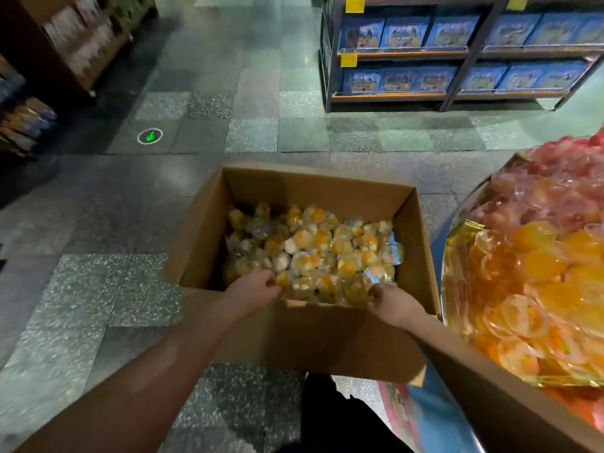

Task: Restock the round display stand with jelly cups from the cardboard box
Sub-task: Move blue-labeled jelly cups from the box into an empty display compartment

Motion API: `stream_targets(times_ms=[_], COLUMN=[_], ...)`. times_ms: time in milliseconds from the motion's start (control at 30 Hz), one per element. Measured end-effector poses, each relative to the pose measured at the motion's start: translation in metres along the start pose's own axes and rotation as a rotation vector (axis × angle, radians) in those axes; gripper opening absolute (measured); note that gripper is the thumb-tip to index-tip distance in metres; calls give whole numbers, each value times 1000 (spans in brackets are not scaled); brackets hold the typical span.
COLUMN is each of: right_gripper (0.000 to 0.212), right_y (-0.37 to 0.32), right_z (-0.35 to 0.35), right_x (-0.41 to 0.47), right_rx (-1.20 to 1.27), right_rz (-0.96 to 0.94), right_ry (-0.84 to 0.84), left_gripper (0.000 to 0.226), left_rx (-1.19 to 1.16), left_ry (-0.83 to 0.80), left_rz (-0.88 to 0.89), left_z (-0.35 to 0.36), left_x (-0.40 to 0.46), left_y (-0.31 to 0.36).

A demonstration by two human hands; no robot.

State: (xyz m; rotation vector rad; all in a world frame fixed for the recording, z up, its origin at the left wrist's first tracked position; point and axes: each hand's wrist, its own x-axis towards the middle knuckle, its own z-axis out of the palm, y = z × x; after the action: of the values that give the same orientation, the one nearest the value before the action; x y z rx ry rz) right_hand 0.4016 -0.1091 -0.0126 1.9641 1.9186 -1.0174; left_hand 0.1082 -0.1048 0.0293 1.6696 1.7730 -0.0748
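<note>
Left hand (pixel 253 291) and right hand (pixel 390 304), fingers curled, scoop jelly cups (pixel 313 250) at the cardboard box (pixel 202 230) near wall. We judge loading underway; next, lift right to the round display stand (pixel 457 230).

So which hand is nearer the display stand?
Right. The right hand is at the box's near edge beside the stand; the left hand is farther left.

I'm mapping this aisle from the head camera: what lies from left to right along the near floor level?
Left hand → jelly cups in the cardboard box → right hand → round display stand.
</note>
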Motion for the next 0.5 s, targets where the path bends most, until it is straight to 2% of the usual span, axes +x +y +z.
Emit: stream_targets(times_ms=[167, 300, 400, 500], right_gripper=[41, 39, 53, 77], right_y=[1, 0, 0, -3], right_z=[-9, -11, -10, -6], right_x=[70, 117, 148, 171], right_rx=[48, 126, 195, 232], right_rz=[100, 155, 216, 286], right_ry=[-40, -53, -66, -108], left_gripper=[18, 31, 35, 40], left_rx=[-175, -167, -226, -257], left_ry=[-80, -124, -171, -188], left_rz=[-150, -251, -323, -347], left_z=[7, 27, 44, 59], left_x=[78, 136, 169, 196], left_y=[14, 21, 28, 35])
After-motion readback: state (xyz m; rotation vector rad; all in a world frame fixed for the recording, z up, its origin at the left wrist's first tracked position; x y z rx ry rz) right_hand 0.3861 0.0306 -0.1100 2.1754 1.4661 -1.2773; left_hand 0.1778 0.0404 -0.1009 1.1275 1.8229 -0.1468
